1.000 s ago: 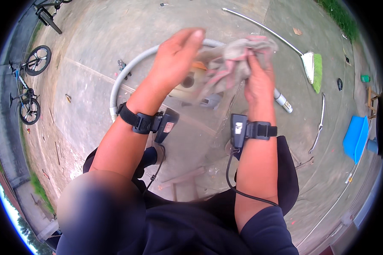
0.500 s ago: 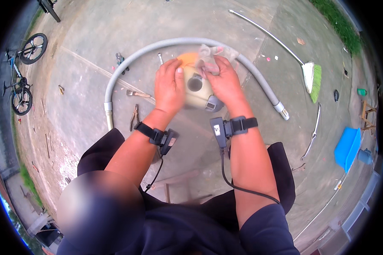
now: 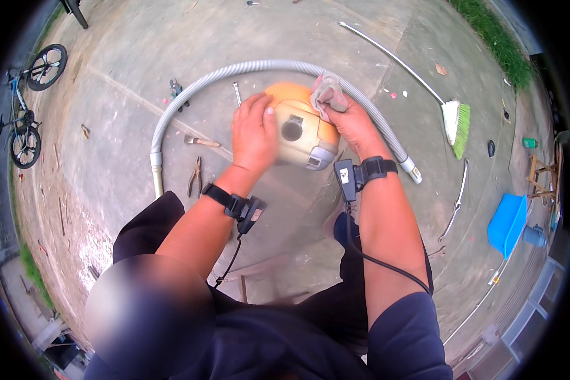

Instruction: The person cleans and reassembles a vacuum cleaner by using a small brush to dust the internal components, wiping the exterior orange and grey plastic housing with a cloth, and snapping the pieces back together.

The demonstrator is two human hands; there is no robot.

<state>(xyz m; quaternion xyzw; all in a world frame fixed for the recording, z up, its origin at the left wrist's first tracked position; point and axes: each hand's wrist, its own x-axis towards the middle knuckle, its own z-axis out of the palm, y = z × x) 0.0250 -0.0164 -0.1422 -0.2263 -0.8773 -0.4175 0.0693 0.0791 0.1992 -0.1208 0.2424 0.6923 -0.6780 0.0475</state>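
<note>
A cream and orange vacuum cleaner [image 3: 307,140] stands between my hands, with a round dark port in its face and a grey latch at its lower right. My left hand [image 3: 254,132] grips its left side, fingers close together against the casing. Pinched in my right hand [image 3: 353,126] is a crumpled greyish-white cloth [image 3: 328,93] at the upper right edge of the vacuum cleaner. Around the far side curves a ribbed grey hose [image 3: 259,66], its right end lying beyond my right wrist.
Pliers [image 3: 196,176], a paintbrush [image 3: 201,140] and a wrench [image 3: 237,93] lie to the left on the concrete. At the right are a green-bristled broom [image 3: 456,123], a bent metal tube [image 3: 456,201] and a blue bin [image 3: 506,225]. A bicycle [image 3: 26,117] is far left.
My right hand has moved right with the cloth, from over the vacuum cleaner's top to its right edge, uncovering more of the casing. My left hand stays on the left side.
</note>
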